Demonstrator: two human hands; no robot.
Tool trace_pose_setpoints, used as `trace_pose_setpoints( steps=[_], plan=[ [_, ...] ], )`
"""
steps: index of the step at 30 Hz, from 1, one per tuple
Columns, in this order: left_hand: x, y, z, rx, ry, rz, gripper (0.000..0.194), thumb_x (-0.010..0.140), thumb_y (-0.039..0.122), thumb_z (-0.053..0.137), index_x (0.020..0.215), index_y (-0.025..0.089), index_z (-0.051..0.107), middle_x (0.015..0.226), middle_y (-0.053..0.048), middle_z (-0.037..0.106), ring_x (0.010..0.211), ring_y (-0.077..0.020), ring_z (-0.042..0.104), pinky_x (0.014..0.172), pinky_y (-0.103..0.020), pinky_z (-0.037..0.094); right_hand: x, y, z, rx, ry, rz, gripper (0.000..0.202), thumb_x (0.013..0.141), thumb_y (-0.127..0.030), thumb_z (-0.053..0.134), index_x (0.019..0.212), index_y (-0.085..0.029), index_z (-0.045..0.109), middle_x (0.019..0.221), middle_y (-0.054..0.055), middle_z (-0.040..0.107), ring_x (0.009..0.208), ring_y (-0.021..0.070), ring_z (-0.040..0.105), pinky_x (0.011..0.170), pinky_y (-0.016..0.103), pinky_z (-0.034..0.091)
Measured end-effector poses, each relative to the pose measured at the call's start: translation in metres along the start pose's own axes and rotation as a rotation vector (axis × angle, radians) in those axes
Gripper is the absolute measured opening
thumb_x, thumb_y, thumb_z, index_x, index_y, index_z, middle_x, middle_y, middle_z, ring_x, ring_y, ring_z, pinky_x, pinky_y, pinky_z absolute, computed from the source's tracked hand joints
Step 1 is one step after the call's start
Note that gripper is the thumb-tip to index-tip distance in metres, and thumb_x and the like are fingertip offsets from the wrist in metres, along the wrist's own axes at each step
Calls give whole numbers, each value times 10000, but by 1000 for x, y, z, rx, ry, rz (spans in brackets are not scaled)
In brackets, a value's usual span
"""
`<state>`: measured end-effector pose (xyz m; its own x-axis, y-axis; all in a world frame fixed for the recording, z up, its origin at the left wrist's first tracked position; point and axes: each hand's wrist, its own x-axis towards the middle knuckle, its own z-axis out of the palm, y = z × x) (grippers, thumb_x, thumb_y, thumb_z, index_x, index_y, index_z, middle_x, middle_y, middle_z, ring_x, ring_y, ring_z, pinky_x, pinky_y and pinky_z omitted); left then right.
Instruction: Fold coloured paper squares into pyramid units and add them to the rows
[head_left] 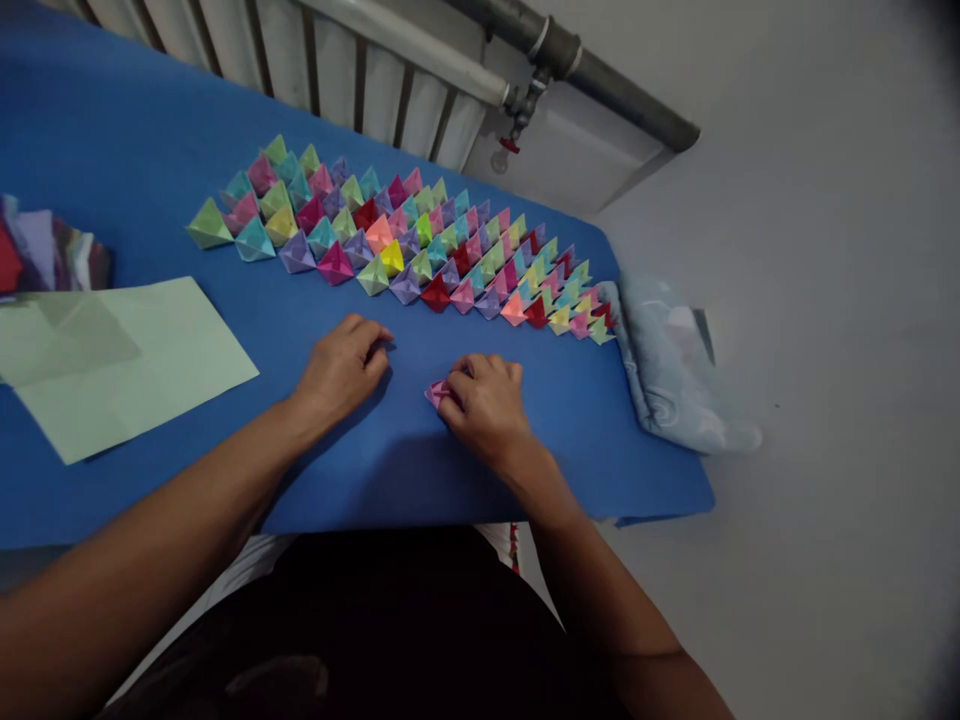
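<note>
Head view shows my right hand (pixel 486 400) pinching a pink folded paper (pixel 436 392) at frame centre; left hand (pixel 341 365) rests loosely curled, empty. I judge a sliding wrist could scatter the paper boats (pixel 420 245) above.

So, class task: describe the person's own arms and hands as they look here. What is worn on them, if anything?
Both forearms are bare from the frame's lower edge to the wrists: no sleeves show. The left hand and the right hand wear no gloves, and no rings, watch or bracelet can be made out. The picture is too dim and soft to rule out small marks. Dark clothing shows below, between the arms.
</note>
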<state>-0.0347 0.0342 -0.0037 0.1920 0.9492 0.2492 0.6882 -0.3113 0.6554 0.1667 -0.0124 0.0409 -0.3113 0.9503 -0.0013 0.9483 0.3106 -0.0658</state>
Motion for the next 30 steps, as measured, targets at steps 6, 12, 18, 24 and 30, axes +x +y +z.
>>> trace_pose_setpoints(
  steps=[6, 12, 18, 24, 30],
  plan=[
    [0, 0, 0, -2, 4, 28, 239, 824, 170, 507, 970, 183, 696, 949, -65, 672, 867, -207, 635, 835, -340, 517, 5, 2, 3, 4, -37, -42, 196, 940, -251, 559, 917, -177, 738, 1100, 100, 679, 976, 255, 502, 814, 401, 286],
    [1, -1, 1, 10, -21, 15, 241, 833, 193, 498, 970, 189, 696, 956, -63, 669, 866, -211, 634, 841, -349, 518, 6, 2, 4, -7, -90, -58, 184, 940, -236, 548, 959, -161, 715, 1135, 99, 691, 1001, 261, 514, 818, 396, 283],
    [1, -1, 1, 17, -25, 11, 248, 835, 201, 495, 983, 192, 695, 980, -63, 675, 886, -212, 636, 855, -351, 518, -1, 3, 6, 57, 9, -52, 140, 900, -247, 588, 942, -181, 705, 1103, 80, 695, 989, 249, 520, 830, 387, 291],
    [2, -3, 1, 24, -26, -9, 237, 831, 199, 501, 968, 226, 693, 974, -49, 682, 874, -208, 636, 838, -346, 523, 2, 3, 13, 102, 32, -64, 170, 916, -214, 555, 889, -199, 722, 1138, 86, 697, 1012, 255, 525, 848, 395, 301],
    [5, -7, 1, 25, -26, -4, 225, 825, 210, 499, 942, 223, 691, 939, -56, 678, 880, -225, 640, 837, -362, 519, 6, 2, 11, 135, -33, -43, 184, 926, -226, 547, 924, -189, 727, 1171, 89, 702, 1032, 261, 535, 864, 401, 315]
  ],
)
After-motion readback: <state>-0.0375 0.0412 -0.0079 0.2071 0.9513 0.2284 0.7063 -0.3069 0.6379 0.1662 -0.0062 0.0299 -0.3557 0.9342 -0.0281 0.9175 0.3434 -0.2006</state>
